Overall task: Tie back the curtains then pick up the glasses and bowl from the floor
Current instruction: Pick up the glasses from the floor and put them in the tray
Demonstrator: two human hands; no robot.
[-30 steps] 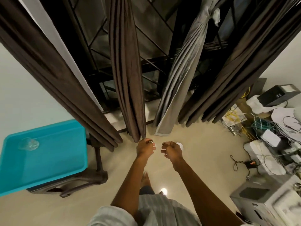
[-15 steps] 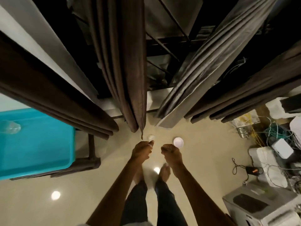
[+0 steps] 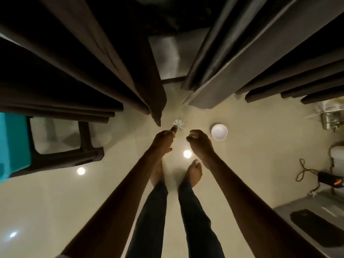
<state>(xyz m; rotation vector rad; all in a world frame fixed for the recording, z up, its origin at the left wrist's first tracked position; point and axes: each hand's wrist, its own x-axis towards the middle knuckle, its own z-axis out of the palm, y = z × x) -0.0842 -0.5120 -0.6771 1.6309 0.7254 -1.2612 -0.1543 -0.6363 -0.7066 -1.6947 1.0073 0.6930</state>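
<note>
A small clear glass (image 3: pixel 179 123) stands on the beige floor just below the hem of the brown curtain (image 3: pixel 130 71). My left hand (image 3: pixel 163 141) reaches down to it, a fingertip at its near edge, with nothing in its grasp. To the right, my right hand (image 3: pixel 200 144) hangs with loosely curled fingers and holds nothing. A white bowl (image 3: pixel 219 131) sits on the floor just right of that hand. The grey curtain (image 3: pixel 223 71) hangs at the upper right.
A teal tray (image 3: pixel 14 142) rests on a dark stand (image 3: pixel 89 151) at the left. Cables (image 3: pixel 305 171), a metal basket (image 3: pixel 331 120) and a grey device (image 3: pixel 316 220) crowd the right side. My bare feet (image 3: pixel 193 172) stand below the hands.
My view has tipped down toward the floor and come closer to it. Both hands have lowered, the left one reaching the glass; the bowl has come into full view beside the right hand.
</note>
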